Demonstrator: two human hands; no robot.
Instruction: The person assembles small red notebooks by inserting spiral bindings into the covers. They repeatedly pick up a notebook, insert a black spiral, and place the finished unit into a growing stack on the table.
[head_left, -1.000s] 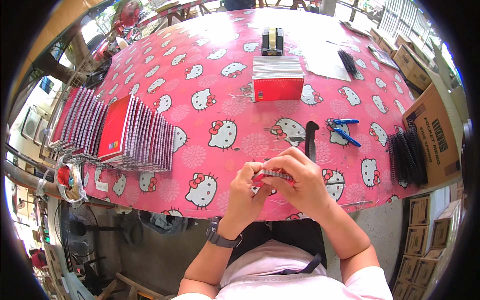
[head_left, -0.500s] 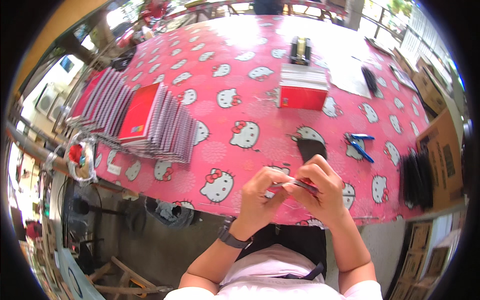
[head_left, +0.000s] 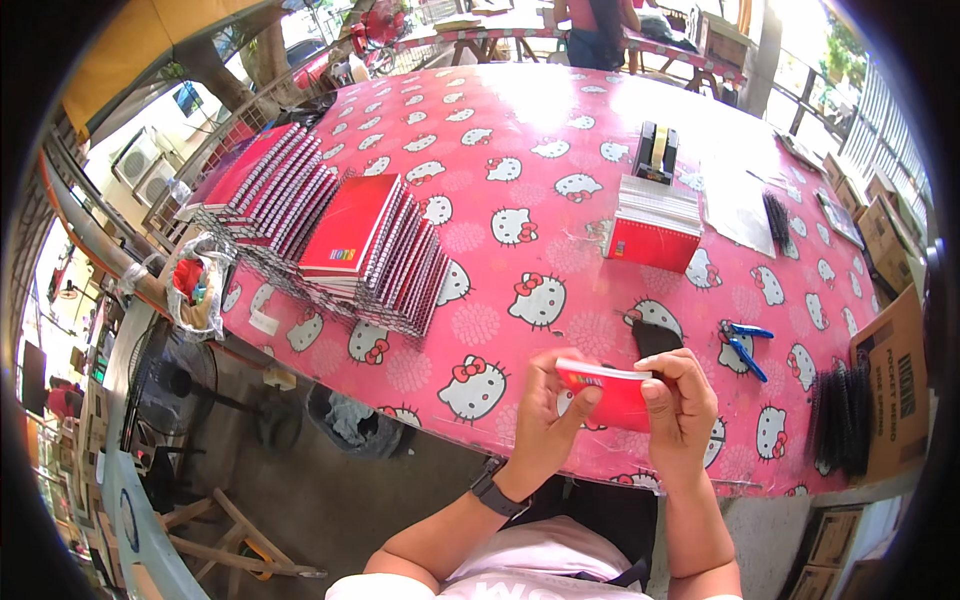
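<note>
A small red-covered notebook (head_left: 622,402) is held over the near edge of the table, its white page edges facing up and no spiral visible on it. My left hand (head_left: 545,425) grips its left end with the thumb on the cover. At the other end, my right hand (head_left: 684,412) pinches it between thumb and fingers. Just beyond my right hand lies a flat black piece (head_left: 656,342). Blue-handled pliers (head_left: 743,350) rest open on the table to the right. Farther off stands a block of red notebooks (head_left: 652,246) with white page edges up.
Spiral-bound red notebooks (head_left: 350,232) are stacked at the left. Behind the block sits a black tape dispenser (head_left: 655,152). Black spiral coils (head_left: 842,420) lean by a cardboard box (head_left: 888,385) at the right. A plastic bag (head_left: 196,290) hangs at the table's left edge.
The notebook, seen edge-on between my fingertips before, now shows its red cover. My hands have moved apart to its two ends. The whole view has shifted slightly.
</note>
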